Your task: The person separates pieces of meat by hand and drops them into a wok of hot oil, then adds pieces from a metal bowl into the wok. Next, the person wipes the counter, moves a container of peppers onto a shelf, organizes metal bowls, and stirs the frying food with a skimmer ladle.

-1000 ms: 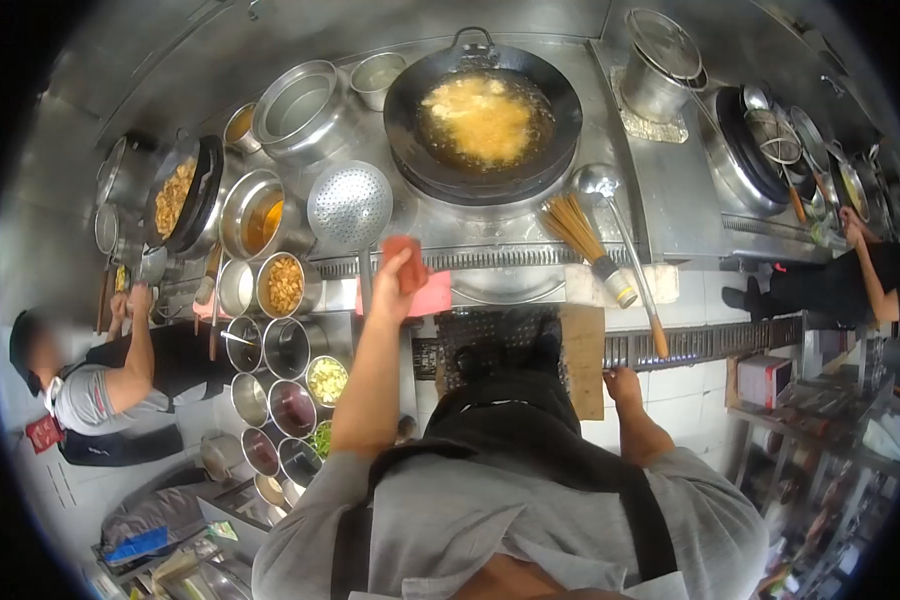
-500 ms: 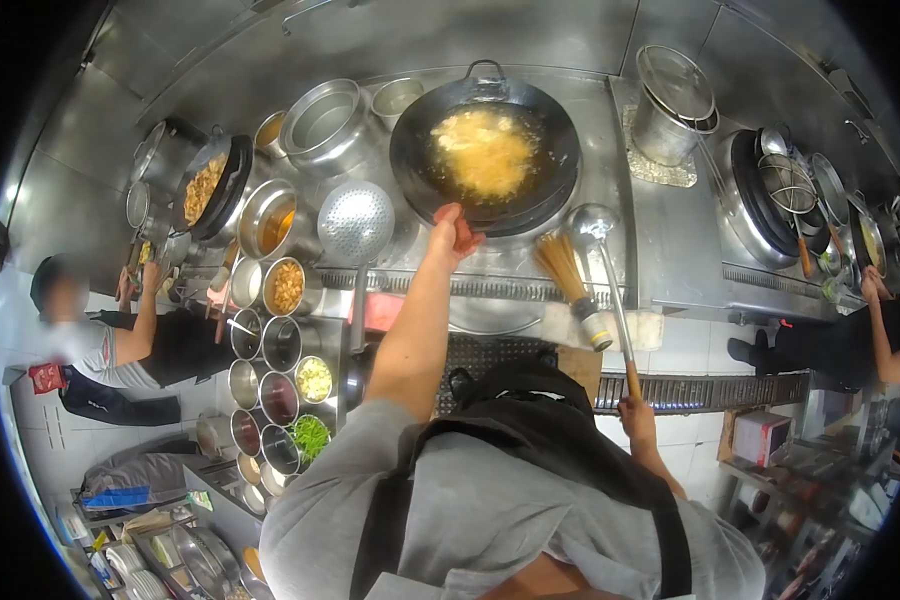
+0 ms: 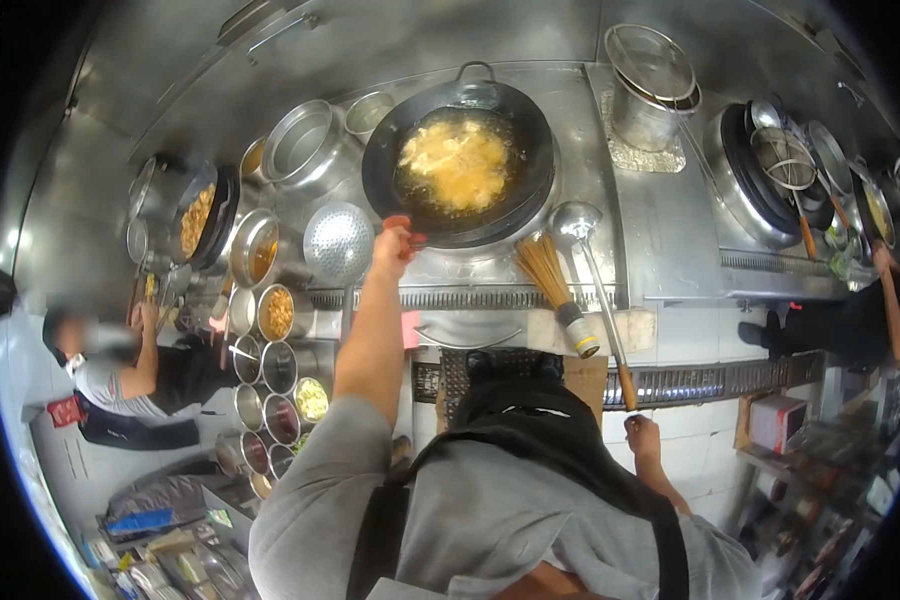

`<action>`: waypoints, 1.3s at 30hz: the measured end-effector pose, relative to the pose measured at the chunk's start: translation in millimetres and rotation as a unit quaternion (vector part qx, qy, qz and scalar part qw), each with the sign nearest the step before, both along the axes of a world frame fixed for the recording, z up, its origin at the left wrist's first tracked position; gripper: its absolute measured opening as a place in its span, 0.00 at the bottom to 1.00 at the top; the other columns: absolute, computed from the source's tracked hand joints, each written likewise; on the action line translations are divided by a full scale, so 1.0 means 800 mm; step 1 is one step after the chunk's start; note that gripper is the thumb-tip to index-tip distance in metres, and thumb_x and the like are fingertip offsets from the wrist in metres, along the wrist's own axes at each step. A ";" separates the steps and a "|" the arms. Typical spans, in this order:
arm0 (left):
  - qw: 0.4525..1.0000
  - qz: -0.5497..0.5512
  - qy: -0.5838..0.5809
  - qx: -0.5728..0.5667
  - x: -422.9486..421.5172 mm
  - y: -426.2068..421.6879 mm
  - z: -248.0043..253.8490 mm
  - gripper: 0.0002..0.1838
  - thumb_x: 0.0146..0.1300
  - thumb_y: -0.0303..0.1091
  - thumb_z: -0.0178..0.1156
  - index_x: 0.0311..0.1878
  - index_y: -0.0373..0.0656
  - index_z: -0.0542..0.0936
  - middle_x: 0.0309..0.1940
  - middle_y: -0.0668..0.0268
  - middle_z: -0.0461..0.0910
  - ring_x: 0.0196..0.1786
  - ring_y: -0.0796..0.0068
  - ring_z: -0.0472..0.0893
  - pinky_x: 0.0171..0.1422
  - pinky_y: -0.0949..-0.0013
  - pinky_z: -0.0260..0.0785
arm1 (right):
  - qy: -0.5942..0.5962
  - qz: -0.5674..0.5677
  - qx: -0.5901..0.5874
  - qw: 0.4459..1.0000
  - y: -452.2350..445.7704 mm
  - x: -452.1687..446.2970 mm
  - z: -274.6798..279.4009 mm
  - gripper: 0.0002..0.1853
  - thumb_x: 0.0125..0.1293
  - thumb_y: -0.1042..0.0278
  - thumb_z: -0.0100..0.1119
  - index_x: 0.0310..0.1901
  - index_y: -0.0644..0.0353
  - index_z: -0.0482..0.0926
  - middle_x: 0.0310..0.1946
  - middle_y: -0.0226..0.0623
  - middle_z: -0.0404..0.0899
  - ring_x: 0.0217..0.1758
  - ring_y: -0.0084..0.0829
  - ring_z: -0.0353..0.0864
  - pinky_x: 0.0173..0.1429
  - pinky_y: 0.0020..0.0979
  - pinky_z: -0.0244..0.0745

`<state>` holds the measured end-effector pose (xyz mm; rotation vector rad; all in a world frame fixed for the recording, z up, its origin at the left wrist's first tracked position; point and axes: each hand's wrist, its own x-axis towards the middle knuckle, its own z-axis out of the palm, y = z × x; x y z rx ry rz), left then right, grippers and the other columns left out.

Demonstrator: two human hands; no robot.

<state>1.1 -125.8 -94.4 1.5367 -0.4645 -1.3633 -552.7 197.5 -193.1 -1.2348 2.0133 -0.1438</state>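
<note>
A black wok (image 3: 380, 170) sits on the burner, with golden pieces of food (image 3: 455, 165) bubbling in oil. Closed around a red cloth (image 3: 397, 222), my left hand (image 3: 395, 250) is at the wok's front left rim; whether it touches the wok I cannot tell. My right hand (image 3: 642, 436) is low on the right, fingers curled, just below the wooden handle end of a ladle (image 3: 576, 222). A small gap shows between hand and handle. That ladle rests on the stove beside a bamboo brush (image 3: 550, 280). A perforated skimmer (image 3: 338, 243) lies left of the wok, its handle partly behind my left forearm.
Metal pots (image 3: 305, 140) stand left of the wok, and several ingredient containers (image 3: 280, 365) line the left side. A strainer (image 3: 650, 62) sits over a pot at the back right. One co-worker (image 3: 120, 370) stands at the left, another (image 3: 840, 320) at the right.
My left hand, still with the red cloth, has moved left along the wok's front rim. My right hand has come off the ladle's handle end and is now just below it.
</note>
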 end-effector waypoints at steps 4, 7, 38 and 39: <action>0.997 -0.011 0.075 0.017 -0.078 0.029 0.039 0.21 0.52 0.22 0.47 0.51 0.49 0.67 0.38 0.49 0.77 0.28 0.57 0.80 0.25 0.64 0.72 | 0.003 0.098 -0.003 0.995 -0.001 0.051 -0.031 0.11 0.58 0.65 0.54 0.34 0.62 0.82 0.29 0.52 0.80 0.37 0.50 0.81 0.44 0.45 0.76; 0.999 -0.005 0.021 0.025 -0.079 0.018 0.028 0.20 0.53 0.23 0.47 0.51 0.48 0.67 0.37 0.50 0.78 0.30 0.56 0.81 0.22 0.67 0.70 | 0.030 0.164 -0.009 0.986 -0.028 0.090 -0.067 0.12 0.57 0.62 0.56 0.33 0.63 0.82 0.28 0.52 0.80 0.36 0.52 0.80 0.43 0.46 0.76; 1.000 0.006 0.009 0.021 -0.060 0.025 0.017 0.16 0.55 0.27 0.49 0.49 0.45 0.71 0.35 0.61 0.81 0.29 0.65 0.81 0.17 0.74 0.63 | -0.045 -0.132 -0.155 0.978 -0.200 0.221 -0.219 0.15 0.64 0.56 0.53 0.44 0.58 0.80 0.40 0.51 0.80 0.44 0.50 0.80 0.47 0.44 0.75; 1.000 0.000 0.015 0.017 -0.057 0.025 0.015 0.16 0.55 0.28 0.49 0.49 0.46 0.72 0.36 0.62 0.81 0.29 0.65 0.80 0.17 0.74 0.63 | -0.048 -0.133 -0.158 0.977 -0.199 0.223 -0.219 0.15 0.64 0.56 0.53 0.44 0.58 0.80 0.40 0.51 0.80 0.44 0.50 0.80 0.47 0.44 0.75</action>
